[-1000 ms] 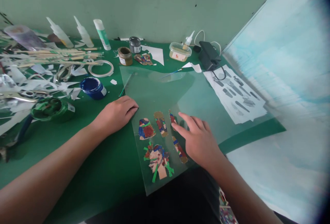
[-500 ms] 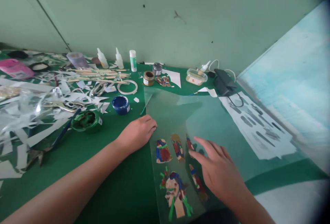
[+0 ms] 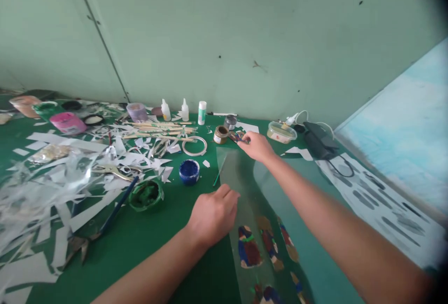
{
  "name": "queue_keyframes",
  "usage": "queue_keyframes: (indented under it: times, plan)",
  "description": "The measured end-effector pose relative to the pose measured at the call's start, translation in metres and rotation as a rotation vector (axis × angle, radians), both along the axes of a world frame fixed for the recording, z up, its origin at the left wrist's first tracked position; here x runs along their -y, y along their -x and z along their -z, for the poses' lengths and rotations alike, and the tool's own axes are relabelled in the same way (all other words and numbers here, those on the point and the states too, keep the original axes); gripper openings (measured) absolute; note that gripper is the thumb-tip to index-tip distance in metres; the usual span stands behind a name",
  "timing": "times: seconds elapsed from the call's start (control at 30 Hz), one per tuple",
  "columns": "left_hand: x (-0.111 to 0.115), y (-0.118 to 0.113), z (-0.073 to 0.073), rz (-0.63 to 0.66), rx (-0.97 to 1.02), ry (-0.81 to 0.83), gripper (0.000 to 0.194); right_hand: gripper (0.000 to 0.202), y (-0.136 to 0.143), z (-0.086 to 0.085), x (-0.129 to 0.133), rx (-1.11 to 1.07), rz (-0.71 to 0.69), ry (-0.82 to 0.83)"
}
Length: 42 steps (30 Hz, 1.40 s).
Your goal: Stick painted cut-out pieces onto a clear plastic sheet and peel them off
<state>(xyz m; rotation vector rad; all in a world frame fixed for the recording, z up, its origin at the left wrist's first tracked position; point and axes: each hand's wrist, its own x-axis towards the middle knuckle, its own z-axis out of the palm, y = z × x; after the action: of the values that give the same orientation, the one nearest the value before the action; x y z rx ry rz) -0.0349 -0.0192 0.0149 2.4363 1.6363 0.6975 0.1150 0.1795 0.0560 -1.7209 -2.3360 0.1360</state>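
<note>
My right hand [image 3: 258, 146] stretches to the back of the table, its fingertips pinched on a small painted cutout [image 3: 236, 135] beside the brown paint jar [image 3: 221, 134]. The fingers partly cover that piece. My left hand [image 3: 216, 211] rests curled at the left edge of a clear sheet [image 3: 224, 173]; its palm is hidden, so I cannot see whether anything is inside. On the sheet in front of me lie several cutouts painted blue, brown and green, among them a wide one [image 3: 249, 247] and a narrow one [image 3: 288, 241]. A thin green brush [image 3: 217, 175] lies past my left hand.
Left of my hands stand a blue paint pot [image 3: 189, 172] and a green paint pot [image 3: 146, 195]. Pliers [image 3: 117, 206] and paper scraps [image 3: 84, 217] spread over the left side. Glue bottles [image 3: 185, 110] stand at the back; a patterned paper sheet [image 3: 374, 196] lies right.
My right hand has gone from the cutouts on the sheet to the piece beside the brown jar. My left hand stays curled near the sheet's edge. The view has tilted up and left.
</note>
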Motion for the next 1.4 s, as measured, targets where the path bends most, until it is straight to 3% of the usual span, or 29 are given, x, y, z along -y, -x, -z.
queue_keyframes:
  times: [0.1, 0.27, 0.47, 0.67, 0.77, 0.9, 1.03, 1.13, 1.3, 1.4]
  plan:
    - [0.000, 0.001, -0.001, 0.033, -0.036, 0.010, 0.026, 0.045, 0.022, 0.015, -0.038, 0.062, 0.014, 0.011]
    - [0.001, 0.002, -0.002, 0.099, -0.044, 0.035, 0.022, 0.031, 0.026, 0.028, -0.049, 0.110, -0.006, 0.004]
    - [0.001, 0.000, 0.001, 0.159, -0.034, -0.002, 0.020, 0.018, 0.011, 0.020, -0.049, -0.025, 0.046, -0.017]
    - [0.001, 0.001, 0.000, 0.141, 0.019, -0.057, 0.021, 0.024, 0.000, 0.003, -0.047, -0.400, 0.134, -0.018]
    - [0.002, 0.002, -0.001, 0.118, 0.061, -0.056, 0.022, 0.032, -0.004, -0.006, -0.031, -0.624, 0.105, -0.005]
    - [0.001, 0.004, -0.003, 0.037, 0.157, -0.049, 0.022, 0.029, -0.017, -0.009, 0.014, -0.838, -0.009, 0.007]
    - [0.003, 0.006, -0.009, -0.045, 0.375, 0.029, 0.026, 0.009, -0.031, -0.003, 0.069, -0.921, -0.131, -0.017]
    - [0.004, 0.006, -0.013, -0.051, 0.589, 0.128, 0.032, 0.013, -0.036, 0.000, 0.102, -0.895, -0.282, 0.070]
    - [0.002, 0.001, -0.008, -0.107, 0.795, 0.161, 0.050, 0.021, -0.034, -0.001, 0.123, -0.857, -0.406, 0.352]
    - [0.000, 0.002, -0.005, -0.049, 0.818, 0.190, 0.054, 0.016, -0.034, 0.000, 0.123, -0.903, -0.359, 0.445]
